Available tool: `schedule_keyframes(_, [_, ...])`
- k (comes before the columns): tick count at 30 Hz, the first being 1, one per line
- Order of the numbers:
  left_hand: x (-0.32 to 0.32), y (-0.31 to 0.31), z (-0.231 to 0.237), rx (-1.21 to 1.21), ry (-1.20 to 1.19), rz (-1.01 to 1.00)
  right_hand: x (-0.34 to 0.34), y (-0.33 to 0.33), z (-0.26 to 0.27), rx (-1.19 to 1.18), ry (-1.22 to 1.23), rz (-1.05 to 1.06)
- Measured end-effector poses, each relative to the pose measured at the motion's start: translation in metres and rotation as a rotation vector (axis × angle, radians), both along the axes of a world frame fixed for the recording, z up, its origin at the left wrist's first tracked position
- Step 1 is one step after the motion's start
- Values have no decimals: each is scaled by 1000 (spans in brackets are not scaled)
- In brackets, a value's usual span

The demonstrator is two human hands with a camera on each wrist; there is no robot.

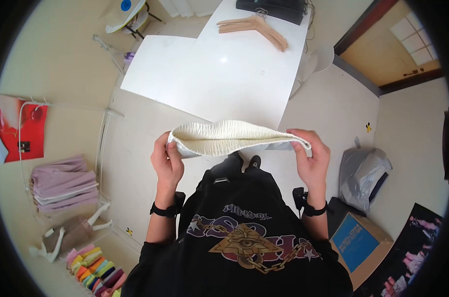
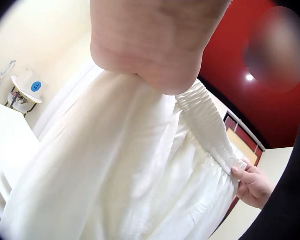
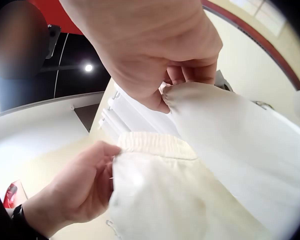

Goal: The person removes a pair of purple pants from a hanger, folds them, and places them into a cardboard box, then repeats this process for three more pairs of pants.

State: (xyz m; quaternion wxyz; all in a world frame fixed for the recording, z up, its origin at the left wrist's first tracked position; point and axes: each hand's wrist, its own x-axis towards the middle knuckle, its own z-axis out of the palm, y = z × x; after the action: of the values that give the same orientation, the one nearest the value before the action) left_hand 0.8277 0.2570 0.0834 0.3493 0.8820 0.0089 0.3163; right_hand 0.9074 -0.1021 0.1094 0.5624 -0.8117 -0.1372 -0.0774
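A white garment (image 2: 115, 165) with a gathered elastic waistband (image 1: 219, 129) is held up in front of the body, its opening facing upward. At one end of the waistband, my left hand (image 1: 167, 161) pinches the edge between thumb and fingers. My right hand (image 1: 312, 154) grips the opposite end the same way, where the two layers lie close together. Toward the left, the band gapes wider. Below it the smooth cloth hangs down in loose folds, as the left wrist view shows. Whether it is a skirt or trousers I cannot tell.
Ahead stands a white table (image 1: 209, 69) with wooden hangers (image 1: 254, 27) and a black case (image 1: 271, 9) on it. On the left is a rack with mauve clothes (image 1: 65, 183). To the right are a grey plastic bag (image 1: 361, 175) and a cardboard box (image 1: 378, 247).
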Motion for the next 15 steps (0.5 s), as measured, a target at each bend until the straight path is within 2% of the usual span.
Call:
schedule_keyframes(2, [7, 11, -6, -98, 38, -2, 0, 7, 0, 16, -20, -20])
schedule_keyframes(6, [63, 37, -5, -105, 31, -63, 28, 25, 7, -39, -52, -81])
schedule_keyframes(9, [141, 60, 2, -35, -31, -148, 76, 45, 14, -108, -94, -154])
schedule_keyframes(15, [287, 87, 36, -113, -12, -296, 178, 94, 35, -120, -134, -353])
